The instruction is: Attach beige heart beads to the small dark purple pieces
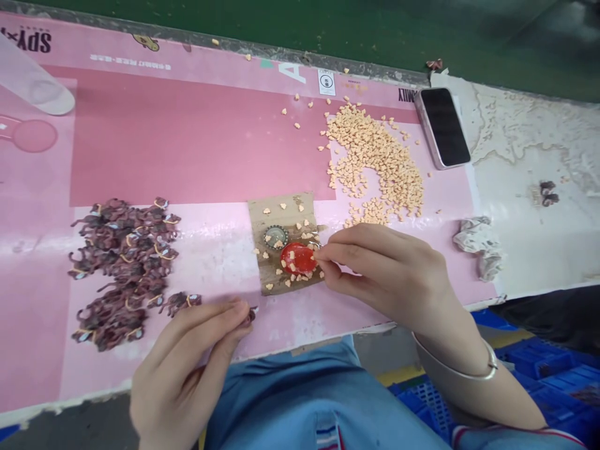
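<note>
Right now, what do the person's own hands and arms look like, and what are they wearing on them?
Both hands are bare. The left hand shows no jewellery; the right hand has a thin silver bangle at the wrist. A blue sleeve with red-and-white trim covers the upper arm.

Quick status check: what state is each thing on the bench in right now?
left hand: pinching a small dark-brown piece
red lid: lying flat, peach bits on it and heaped nearby
right hand: fingertips at the red lid's edge
bottle cap: lying flat on stained cardboard
banded dark-brown pieces: loosely heaped
phone: face up, screen dark
cloth: crumpled
</note>
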### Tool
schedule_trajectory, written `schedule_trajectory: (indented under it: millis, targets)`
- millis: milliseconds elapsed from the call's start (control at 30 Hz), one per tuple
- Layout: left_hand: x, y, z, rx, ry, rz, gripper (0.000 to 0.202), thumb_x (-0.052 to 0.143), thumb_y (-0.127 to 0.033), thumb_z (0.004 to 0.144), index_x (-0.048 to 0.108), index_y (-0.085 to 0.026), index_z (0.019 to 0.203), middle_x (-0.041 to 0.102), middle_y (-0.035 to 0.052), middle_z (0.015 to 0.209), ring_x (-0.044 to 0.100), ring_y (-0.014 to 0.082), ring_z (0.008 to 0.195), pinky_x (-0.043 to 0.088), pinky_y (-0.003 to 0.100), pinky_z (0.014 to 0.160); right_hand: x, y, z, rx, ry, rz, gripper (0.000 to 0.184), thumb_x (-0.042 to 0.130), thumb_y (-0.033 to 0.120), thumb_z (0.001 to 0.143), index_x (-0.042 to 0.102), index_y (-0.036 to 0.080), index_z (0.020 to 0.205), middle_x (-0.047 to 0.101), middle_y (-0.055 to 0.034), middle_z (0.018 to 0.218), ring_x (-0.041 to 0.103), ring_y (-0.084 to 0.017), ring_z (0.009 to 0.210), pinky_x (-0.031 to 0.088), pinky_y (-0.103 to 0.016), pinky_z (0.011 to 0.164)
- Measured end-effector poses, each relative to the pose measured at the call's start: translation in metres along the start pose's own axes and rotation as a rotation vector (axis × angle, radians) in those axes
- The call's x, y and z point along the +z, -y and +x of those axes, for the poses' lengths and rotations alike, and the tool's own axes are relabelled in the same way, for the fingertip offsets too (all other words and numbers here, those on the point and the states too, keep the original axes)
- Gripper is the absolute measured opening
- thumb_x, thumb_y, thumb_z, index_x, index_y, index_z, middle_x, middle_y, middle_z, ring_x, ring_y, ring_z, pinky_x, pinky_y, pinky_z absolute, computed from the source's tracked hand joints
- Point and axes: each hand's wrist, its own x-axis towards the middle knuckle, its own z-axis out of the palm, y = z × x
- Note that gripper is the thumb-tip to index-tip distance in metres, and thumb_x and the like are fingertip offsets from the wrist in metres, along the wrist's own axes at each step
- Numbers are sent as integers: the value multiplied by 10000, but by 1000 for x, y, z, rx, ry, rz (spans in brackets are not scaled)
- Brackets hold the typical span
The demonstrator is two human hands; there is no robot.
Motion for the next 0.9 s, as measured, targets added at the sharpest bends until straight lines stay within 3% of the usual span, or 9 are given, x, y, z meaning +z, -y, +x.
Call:
schedule_trajectory:
  millis: [167, 267, 433, 533, 700, 800, 900]
  targets:
    - [3, -2, 0, 6, -16, -14, 216, 678, -85, 959, 741, -245, 1089, 778, -36, 1052, 748, 71, 994, 604, 119, 918, -2, 0, -1, 17, 3, -1, 221, 585, 97, 1020, 654, 208, 842, 718, 0, 813, 703, -127, 742, 580, -237, 660]
    - [6, -4, -1, 35, -75, -21, 264, 737, -26, 892, 742, -219, 1072, 786, -26, 1031, 763, 97, 967, 634, 154, 897, -7, 7, 0, 50, -63, 58, 184, 641, 65, 968, 665, 222, 877, 743, 2, 827, 715, -125, 737, 611, -231, 674]
    - [12, -8, -1, 135, -113, 4, 271, 739, 13, 864, 730, -202, 1029, 776, -14, 991, 777, 115, 985, 654, 188, 927, -16, 32, 3, 189, -122, 284, 218, 669, 48, 926, 686, 262, 892, 774, 13, 824, 729, -121, 687, 642, -212, 657]
    - [14, -11, -1, 215, -112, 95, 196, 753, -18, 875, 731, -171, 996, 771, 7, 1005, 777, 134, 1031, 661, 197, 940, -14, 45, 4, 212, -121, 422, 246, 651, 30, 904, 691, 270, 866, 776, 13, 805, 730, -130, 667, 649, -219, 641]
    - [18, -17, -4, 269, -179, 175, 286, 803, 60, 785, 749, -150, 971, 777, 10, 1011, 780, 161, 1026, 690, 218, 887, -7, 50, 3, 241, -143, 545, 232, 659, 16, 886, 693, 243, 848, 779, 20, 815, 731, -103, 699, 649, -174, 692]
    - [22, -20, -7, 250, -175, 136, 310, 786, 65, 797, 761, -179, 986, 781, 5, 1001, 782, 182, 1021, 716, 269, 878, -7, 51, 1, 217, -115, 569, 190, 660, 35, 908, 701, 212, 853, 774, 11, 817, 734, -90, 736, 640, -146, 745]
    - [22, -22, -10, 260, -158, 91, 313, 769, 83, 800, 766, -152, 1005, 778, 15, 1045, 773, 182, 1069, 701, 251, 942, -8, 55, -4, 192, -105, 473, 174, 643, 50, 931, 719, 189, 860, 758, 5, 774, 728, -91, 711, 635, -146, 754]
